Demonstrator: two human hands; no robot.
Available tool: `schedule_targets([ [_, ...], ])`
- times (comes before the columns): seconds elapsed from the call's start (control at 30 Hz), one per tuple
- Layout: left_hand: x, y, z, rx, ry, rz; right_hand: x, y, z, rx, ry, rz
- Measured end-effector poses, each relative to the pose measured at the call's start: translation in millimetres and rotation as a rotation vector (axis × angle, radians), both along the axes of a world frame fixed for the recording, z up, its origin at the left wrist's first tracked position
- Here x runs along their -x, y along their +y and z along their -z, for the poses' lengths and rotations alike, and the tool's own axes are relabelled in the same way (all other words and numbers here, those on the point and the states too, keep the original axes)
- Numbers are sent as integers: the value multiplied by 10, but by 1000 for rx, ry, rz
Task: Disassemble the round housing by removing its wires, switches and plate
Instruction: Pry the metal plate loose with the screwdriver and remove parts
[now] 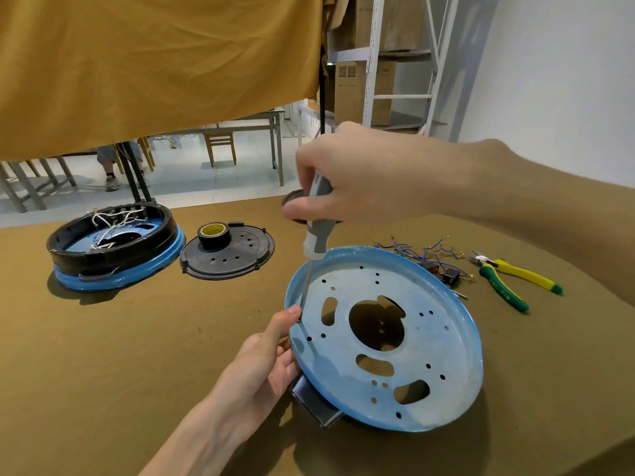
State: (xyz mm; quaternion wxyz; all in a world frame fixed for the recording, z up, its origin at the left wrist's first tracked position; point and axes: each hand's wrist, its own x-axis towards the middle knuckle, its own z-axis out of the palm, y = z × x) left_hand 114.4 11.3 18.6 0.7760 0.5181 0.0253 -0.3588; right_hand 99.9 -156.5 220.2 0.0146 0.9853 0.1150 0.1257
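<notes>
The round blue plate (405, 341) sits at the near right of the surface (120, 355), tilted so its pierced face turns up and toward the viewer, with a dark bracket (311, 401) showing under its lower left edge. The left hand (264, 369) holds that left rim, thumb on top beside a screw hole and fingers curled underneath. The right hand (347, 180) grips the grey handle of a screwdriver (314, 249), which stands nearly upright, its tip down at the rim just beside the left thumb. Behind the plate lie loose blue wires (417, 250), black switches (446, 274) and yellow-green pliers (508, 281). Well to the left stand a round black and blue housing (115, 247) holding white wires, and a black cover disc (228, 257) carrying a tape roll (213, 235). The surface is brown cloth; an ochre curtain (154, 63) hangs behind, with shelving (385, 60) and boxes beyond.
</notes>
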Motion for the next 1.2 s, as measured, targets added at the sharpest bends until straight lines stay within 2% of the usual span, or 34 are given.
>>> schedule_targets([
  [0.07, 2, -2, -8, 2, -5, -5, -1, 4, -13, -120, 50, -99],
  [0.13, 11, -8, -17, -9, -2, -12, 18, 3, -96, -208, 198, -162],
  [0.23, 28, -8, -34, -19, 4, -28, 32, -19, -160, -245, 318, -198],
  [0.3, 42, -5, -50, -19, 1, -23, 23, -10, -118, -177, 243, -137],
  [0.4, 51, -3, -47, -35, 7, -16, -14, -16, -12, 48, 6, 27],
  [0.43, 56, -4, -46, -39, 12, -18, -29, -26, 11, 64, -30, 28],
  [0.57, 70, -8, -48, -41, 22, -54, -23, -38, -67, -190, 109, -116],
  [0.67, 82, -9, -57, -46, 6, -58, -12, -54, -112, -206, 196, -175],
  [0.77, 89, -4, -64, -40, 20, -51, -26, -50, -14, -65, 32, -63],
  [0.87, 83, -10, -57, -40, 23, -55, -37, -50, 37, -67, -28, -52],
  [1.03, 92, -12, -67, -28, -3, -42, -22, -74, -114, -268, 247, -189],
  [1.1, 102, -7, -85, -31, -22, -31, -20, -74, -102, -217, 221, -162],
  [1.2, 103, -4, -85, -31, -16, -23, -45, -62, -3, -13, 20, -2],
])
